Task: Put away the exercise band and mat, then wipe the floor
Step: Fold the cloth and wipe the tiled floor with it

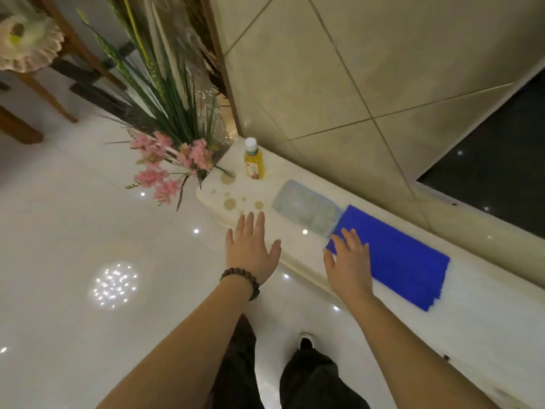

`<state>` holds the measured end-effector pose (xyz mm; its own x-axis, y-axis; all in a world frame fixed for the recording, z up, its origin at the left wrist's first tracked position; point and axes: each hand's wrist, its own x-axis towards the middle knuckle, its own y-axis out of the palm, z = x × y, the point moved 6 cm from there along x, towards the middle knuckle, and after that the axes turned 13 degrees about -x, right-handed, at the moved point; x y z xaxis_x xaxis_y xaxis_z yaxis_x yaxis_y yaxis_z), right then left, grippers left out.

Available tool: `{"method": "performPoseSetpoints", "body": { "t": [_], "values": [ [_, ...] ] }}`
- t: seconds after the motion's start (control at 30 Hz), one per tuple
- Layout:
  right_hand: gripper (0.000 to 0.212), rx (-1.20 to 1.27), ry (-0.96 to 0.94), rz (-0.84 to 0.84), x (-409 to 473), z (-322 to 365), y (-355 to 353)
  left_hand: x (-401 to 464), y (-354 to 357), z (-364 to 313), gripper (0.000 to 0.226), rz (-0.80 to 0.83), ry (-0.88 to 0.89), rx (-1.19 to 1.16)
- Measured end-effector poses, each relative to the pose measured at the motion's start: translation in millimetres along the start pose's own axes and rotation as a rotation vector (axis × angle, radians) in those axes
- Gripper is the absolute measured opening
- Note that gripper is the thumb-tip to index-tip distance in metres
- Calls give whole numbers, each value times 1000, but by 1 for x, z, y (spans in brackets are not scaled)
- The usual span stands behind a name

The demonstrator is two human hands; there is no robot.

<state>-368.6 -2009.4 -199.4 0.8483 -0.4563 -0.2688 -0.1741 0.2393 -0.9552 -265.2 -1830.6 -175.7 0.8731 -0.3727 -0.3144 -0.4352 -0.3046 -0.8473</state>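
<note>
A bright blue cloth [395, 261] lies flat on a white marble ledge [486, 320] along the wall. Beside it, toward the left, lies a pale grey-blue cloth [306, 209]. My right hand [349, 265] is open with spread fingers, its fingertips over the near left corner of the blue cloth. My left hand [252, 247], with a bead bracelet on the wrist, is open and hovers over the ledge's edge, holding nothing. No exercise band or mat is in view.
A yellow bottle with a white cap [254, 160] stands on the ledge's left end, near brown stains [230, 203]. A vase of pink flowers and tall green stems [174, 137] stands at the corner. Glossy white floor [88, 231] spreads left; wooden furniture legs [17, 128] far left.
</note>
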Motion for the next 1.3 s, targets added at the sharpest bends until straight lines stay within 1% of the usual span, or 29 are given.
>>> {"method": "performPoseSetpoints", "body": {
  "t": [0.27,0.43,0.53,0.63,0.83,0.9,1.0,1.13,1.2,1.23,1.3],
  "values": [
    [45,110,325,28,56,41,41,117,6,35,72,254,226,112],
    [46,186,434,77,80,65,79,175,26,58,71,349,310,183],
    [46,160,415,110,109,62,108,212,58,65,71,410,340,206],
    [46,136,382,86,153,42,139,249,101,64,70,446,402,240],
    [44,39,375,20,232,-15,194,311,182,53,69,421,514,293],
    [49,9,370,15,247,-28,204,320,199,52,71,408,554,320],
    [65,15,360,51,258,-40,216,326,219,58,76,436,559,330],
    [76,28,348,131,259,-44,233,322,235,74,100,489,546,400],
    [74,14,362,98,255,-43,233,320,236,77,105,465,562,414],
    [71,-15,352,55,252,-41,231,320,235,78,105,450,568,414],
    [65,-69,271,-32,244,-32,227,320,234,79,100,432,569,401]
  ]
}}
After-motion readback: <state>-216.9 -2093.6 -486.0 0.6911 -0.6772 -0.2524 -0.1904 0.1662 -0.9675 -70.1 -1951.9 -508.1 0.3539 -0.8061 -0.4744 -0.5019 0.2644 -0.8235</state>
